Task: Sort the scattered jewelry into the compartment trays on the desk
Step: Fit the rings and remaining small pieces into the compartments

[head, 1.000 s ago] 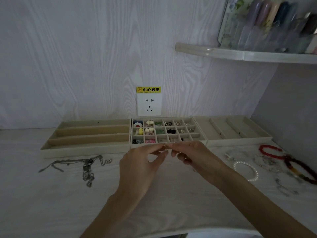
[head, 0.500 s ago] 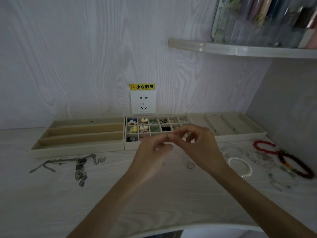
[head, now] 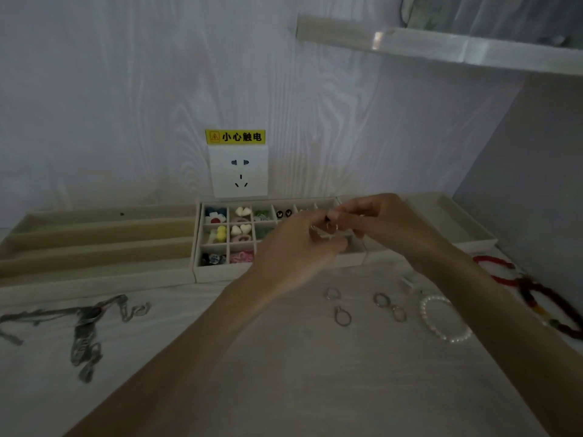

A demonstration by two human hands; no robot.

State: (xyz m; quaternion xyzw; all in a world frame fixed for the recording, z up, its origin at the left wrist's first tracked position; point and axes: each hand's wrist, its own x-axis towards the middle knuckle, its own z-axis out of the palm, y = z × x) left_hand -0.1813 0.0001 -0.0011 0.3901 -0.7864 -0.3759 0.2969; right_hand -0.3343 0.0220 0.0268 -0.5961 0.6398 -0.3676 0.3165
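3 trays in a row at back of desk (head: 284, 389), against wall. Left tray (head: 94, 244): 3 long slots, nothing visible in them. Middle grid tray (head: 220, 272): small compartments, 3 rows; right part hidden by hands. Visible contents: top row L to R – blue/white flower w/ red centre, 2 white hearts, green bits, 2 black studs; mid row – yellow pieces, 2 white hearts over a pink piece, green bits; bottom row – dark blue/black pieces, pink piece. Right tray (head: 454, 228): mostly hidden by right arm, visible part shows nothing inside. Both hands over right part of grid tray, fingertips meeting: left hand (head: 299, 250) and right hand (head: 375, 219) both narrow, pinching small silver ring(s) (head: 328, 229) between them; blurred, can't tell if 1 or 2, or exact compartment below. Loose on desk: 4 silver rings (head: 343, 316) in front of grid tray, 2 of them touching; 1 white pearl bracelet (head: 441, 323) just right of them; 1 red bead bracelet (head: 495, 266) and 1 dark multicolour bead bracelet (head: 549, 310) at far right, overlapping; tangle of silver chains (head: 85, 326) at left, count unclear. Wall socket (head: 238, 171) w/ yellow warning label (head: 235, 136) above grid tray; shelf (head: 441, 48) upper right.
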